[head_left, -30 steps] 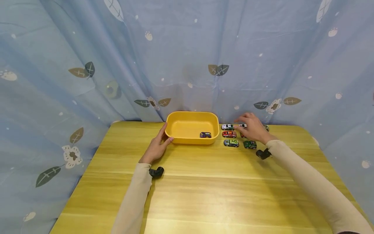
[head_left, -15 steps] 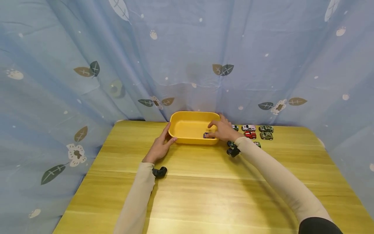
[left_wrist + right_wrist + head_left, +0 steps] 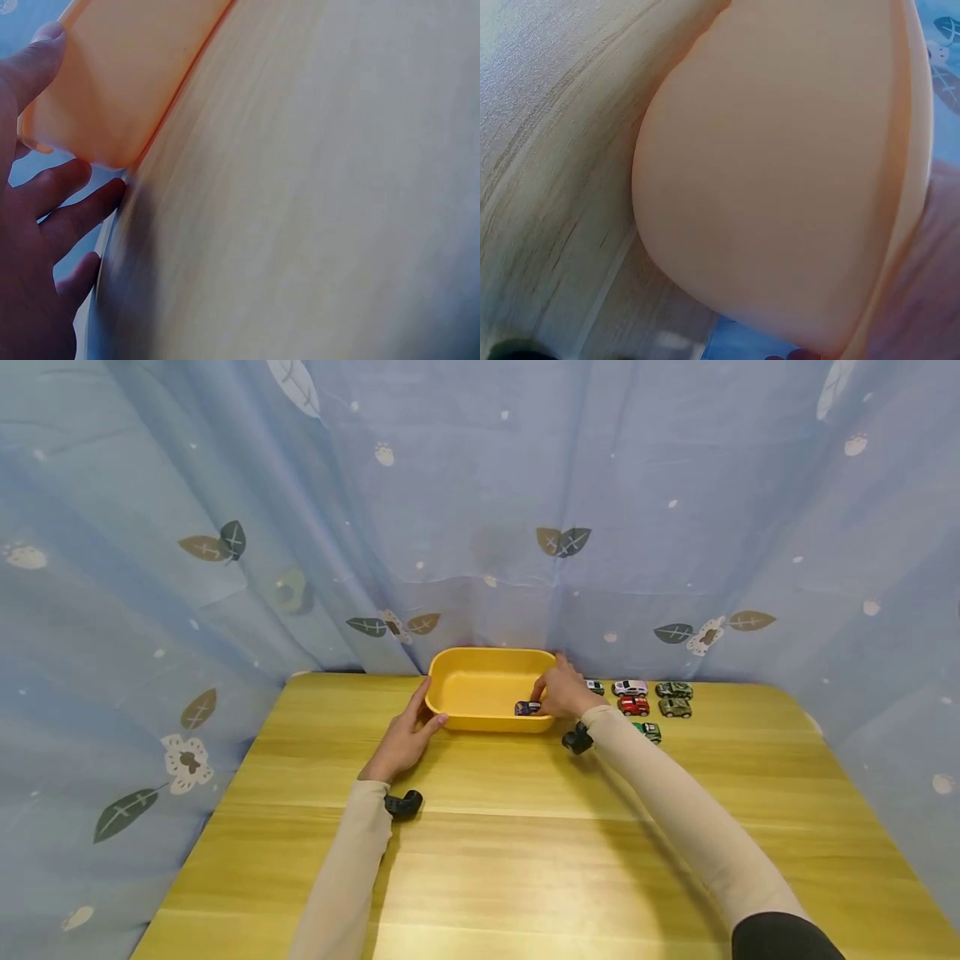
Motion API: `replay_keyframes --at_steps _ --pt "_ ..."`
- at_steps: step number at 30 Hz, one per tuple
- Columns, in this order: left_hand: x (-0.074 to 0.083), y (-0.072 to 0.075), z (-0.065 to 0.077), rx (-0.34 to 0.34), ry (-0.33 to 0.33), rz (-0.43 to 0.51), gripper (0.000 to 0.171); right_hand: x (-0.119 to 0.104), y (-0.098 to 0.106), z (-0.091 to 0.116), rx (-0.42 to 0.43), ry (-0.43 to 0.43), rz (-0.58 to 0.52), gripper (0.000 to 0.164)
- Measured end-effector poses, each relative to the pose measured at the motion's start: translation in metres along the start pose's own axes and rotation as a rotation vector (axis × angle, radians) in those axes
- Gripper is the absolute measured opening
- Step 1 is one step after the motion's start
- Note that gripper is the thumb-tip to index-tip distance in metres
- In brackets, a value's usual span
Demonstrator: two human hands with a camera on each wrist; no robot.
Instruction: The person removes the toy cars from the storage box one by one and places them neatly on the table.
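Observation:
A yellow plastic bin [image 3: 487, 723] stands at the table's far edge. Against its left end rests my left hand [image 3: 400, 745], fingers along the end and thumb at the front corner. The left wrist view shows these fingers [image 3: 69, 180] fairly straight and spread, touching the bin's outer wall. Inside the bin, at the right end, lies a purple toy car [image 3: 524, 708]. My right hand [image 3: 567, 691] reaches over the right rim and pinches that car's right side with thumb and fingers. From the right wrist the outer wall [image 3: 772, 150] fills the view and hides the car.
Several toy cars stand in rows right of the bin, among them a red car [image 3: 633, 706], a camouflage car [image 3: 674, 690] and a green car [image 3: 648, 732]. My right forearm covers part of the rows. A blue patterned curtain [image 3: 480, 510] hangs right behind the table [image 3: 487, 843].
My right hand has moved left from above the rows of cars into the bin, and its fingers have closed in on the purple car. My left hand stays at the bin's left end.

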State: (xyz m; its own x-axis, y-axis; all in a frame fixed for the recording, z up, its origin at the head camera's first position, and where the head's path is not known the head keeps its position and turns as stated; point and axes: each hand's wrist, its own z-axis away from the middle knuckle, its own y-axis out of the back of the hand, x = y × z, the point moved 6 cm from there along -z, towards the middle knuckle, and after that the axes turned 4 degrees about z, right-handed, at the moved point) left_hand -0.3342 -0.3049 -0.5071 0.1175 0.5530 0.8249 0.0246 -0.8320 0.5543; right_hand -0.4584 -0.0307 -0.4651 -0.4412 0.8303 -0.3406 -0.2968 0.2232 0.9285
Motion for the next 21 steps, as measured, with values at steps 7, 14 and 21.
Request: replay_keyframes --at_steps 7,14,21 --pt "-0.003 0.001 0.000 -0.001 -0.004 -0.002 0.083 -0.003 -0.002 -0.002 0.010 0.017 0.028 0.023" --pt "-0.002 0.004 0.000 0.009 0.000 0.001 0.083 -0.006 0.004 -0.003 -0.042 0.085 0.048 0.037" --pt "0.000 0.001 0.002 -0.005 -0.006 0.002 0.084 -0.005 0.021 0.006 0.004 0.123 0.059 0.040"
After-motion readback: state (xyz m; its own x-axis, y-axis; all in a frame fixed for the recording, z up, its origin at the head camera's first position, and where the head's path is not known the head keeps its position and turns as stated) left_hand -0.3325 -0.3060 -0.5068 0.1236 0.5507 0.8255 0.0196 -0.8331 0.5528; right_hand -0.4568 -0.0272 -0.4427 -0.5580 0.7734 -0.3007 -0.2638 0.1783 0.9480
